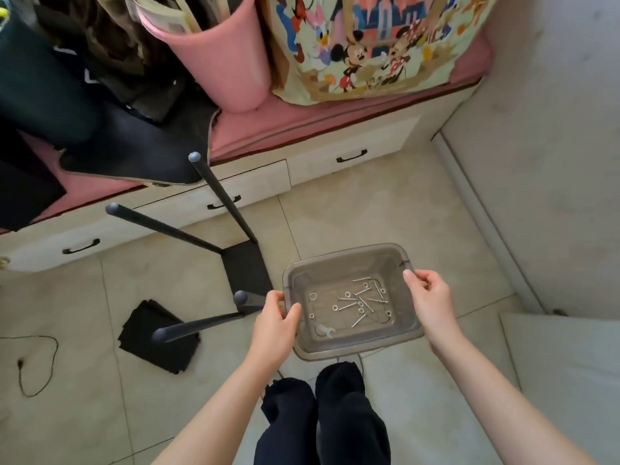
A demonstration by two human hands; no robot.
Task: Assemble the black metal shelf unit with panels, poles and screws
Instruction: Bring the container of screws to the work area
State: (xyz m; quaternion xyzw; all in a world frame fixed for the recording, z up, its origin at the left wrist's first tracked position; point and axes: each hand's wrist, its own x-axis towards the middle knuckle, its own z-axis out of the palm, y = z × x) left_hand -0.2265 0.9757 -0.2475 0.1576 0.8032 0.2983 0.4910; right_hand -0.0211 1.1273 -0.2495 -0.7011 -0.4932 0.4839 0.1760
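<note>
Left hand (273, 322) and right hand (429, 298) grip the translucent grey plastic tray (339, 260); keep it level so loose silver screws (360, 302) stay put.

Tiled floor (385, 213) — black panels (159, 337), perhaps stacked

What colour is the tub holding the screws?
The tub is a see-through smoky grey, seen clearly in the head view.
</note>
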